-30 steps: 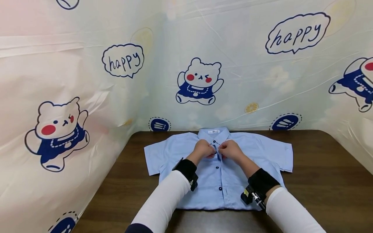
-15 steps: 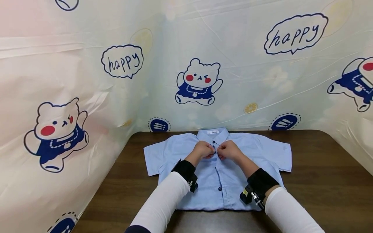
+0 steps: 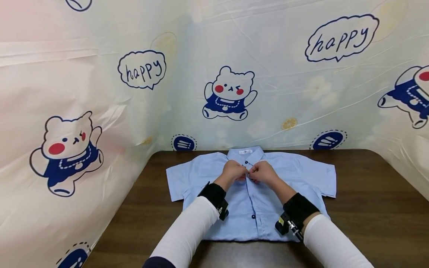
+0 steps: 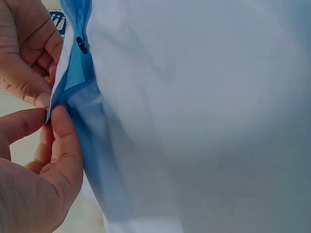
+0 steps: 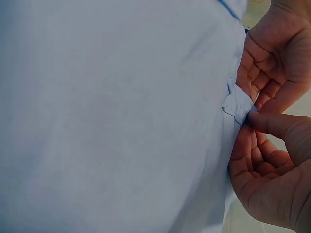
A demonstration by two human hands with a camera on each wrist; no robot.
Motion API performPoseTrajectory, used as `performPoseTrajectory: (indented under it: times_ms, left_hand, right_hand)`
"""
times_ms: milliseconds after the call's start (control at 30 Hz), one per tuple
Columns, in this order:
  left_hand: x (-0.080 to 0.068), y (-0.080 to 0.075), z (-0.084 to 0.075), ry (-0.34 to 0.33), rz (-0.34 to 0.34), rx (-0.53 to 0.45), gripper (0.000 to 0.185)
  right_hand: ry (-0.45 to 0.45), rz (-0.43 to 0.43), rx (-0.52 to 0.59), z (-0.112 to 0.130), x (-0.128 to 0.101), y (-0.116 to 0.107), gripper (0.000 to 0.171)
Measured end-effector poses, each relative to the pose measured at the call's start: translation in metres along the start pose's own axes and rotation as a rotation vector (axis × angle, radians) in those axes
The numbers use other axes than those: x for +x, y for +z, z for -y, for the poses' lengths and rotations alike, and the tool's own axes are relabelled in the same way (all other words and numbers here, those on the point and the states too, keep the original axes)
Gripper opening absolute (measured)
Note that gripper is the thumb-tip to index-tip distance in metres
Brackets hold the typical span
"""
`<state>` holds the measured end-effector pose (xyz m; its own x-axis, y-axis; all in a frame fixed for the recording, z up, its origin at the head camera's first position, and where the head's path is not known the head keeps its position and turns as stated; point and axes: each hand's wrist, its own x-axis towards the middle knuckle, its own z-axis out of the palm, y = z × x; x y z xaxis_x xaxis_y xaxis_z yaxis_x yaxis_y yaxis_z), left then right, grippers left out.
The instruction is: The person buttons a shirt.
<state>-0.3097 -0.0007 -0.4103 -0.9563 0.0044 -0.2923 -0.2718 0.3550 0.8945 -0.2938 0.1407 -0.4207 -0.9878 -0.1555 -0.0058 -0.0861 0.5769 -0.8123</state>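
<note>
A light blue short-sleeved shirt [image 3: 221, 216] lies flat on the table, collar at the far side. At its front opening, just below the collar, my left hand [image 3: 234, 171] pinches one edge of the cloth. My right hand [image 3: 263, 172] meets it there, thumb and finger pinching the opposite edge. Between the fingertips a small dark button [image 5: 249, 118] partly shows in the right wrist view; how far it sits in a buttonhole is hidden. Another dark button [image 4: 82, 45] shows in the gap of the opening in the left wrist view. A lower button [image 3: 253, 216] is uncovered.
The brown wooden table [image 3: 368, 208] extends on both sides of the shirt. A printed curtain [image 3: 281, 93] with bears hangs behind and beside it. Black straps with small cameras are on both wrists.
My hands have drawn together, and the fingertips now meet at the opening. The shirt's front edges have closed over each other, covering a button below the hands that showed a second ago.
</note>
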Motion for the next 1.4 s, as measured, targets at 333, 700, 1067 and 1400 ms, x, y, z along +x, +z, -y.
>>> performPoseTrajectory:
  times_ms: [333,700,1067,1400]
  left_hand:
    - [0.009,0.0,0.003,0.037,-0.011,0.121,0.01]
    - [0.003,-0.001,0.004,0.127,-0.009,0.213,0.004]
    - [-0.002,-0.003,0.011,0.214,-0.017,0.335,0.004]
    - [-0.01,-0.056,0.01,0.485,0.022,0.689,0.018]
  right_hand:
    - [0.105,0.039,0.071,0.001,0.004,-0.001,0.017]
    - [0.206,0.116,0.199,-0.002,0.007,-0.002,0.024]
    - [0.253,0.117,0.189,-0.006,0.006,0.002,0.022]
    - [-0.026,0.083,-0.175,-0.01,-0.014,-0.032,0.017]
